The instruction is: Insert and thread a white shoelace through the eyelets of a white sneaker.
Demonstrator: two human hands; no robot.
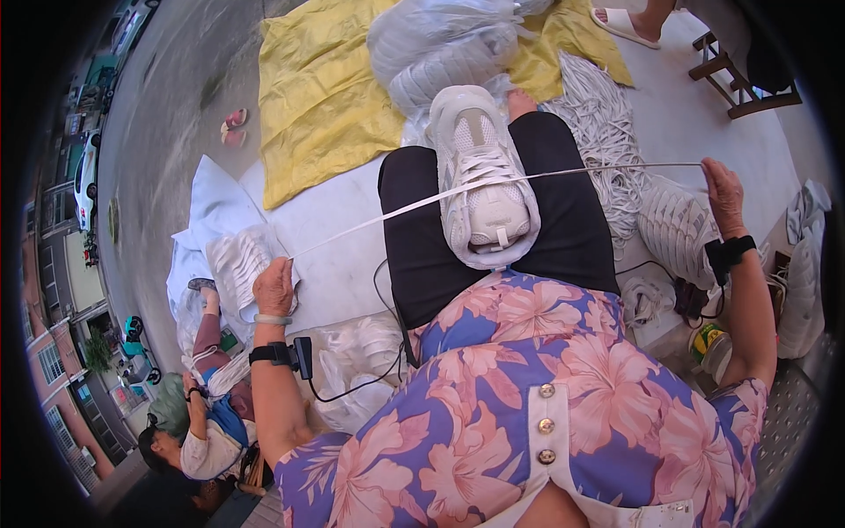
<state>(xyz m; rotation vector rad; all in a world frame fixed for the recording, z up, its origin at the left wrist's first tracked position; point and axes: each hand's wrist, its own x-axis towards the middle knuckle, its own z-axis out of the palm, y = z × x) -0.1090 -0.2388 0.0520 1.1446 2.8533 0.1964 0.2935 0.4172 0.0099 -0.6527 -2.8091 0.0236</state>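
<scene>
A flowered blouse (528, 422) fills the lower centre of the frame, nearest the lens. Above it, at centre, a white sneaker (482, 176) rests sole-down on the lap, toe pointing to the top, steadied by the thighs so both hands stay free. A flat white lace (387, 216) runs taut through its eyelets. The left hand (275, 286), at centre left, is clenched on one end; the right hand (723, 195), raised at the right edge, pinches the other, arms spread wide.

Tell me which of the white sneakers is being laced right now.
The white sneaker resting on the person's lap, toe pointing away; its lace is stretched between the left hand and right hand. The others lie bagged or piled around.
</scene>
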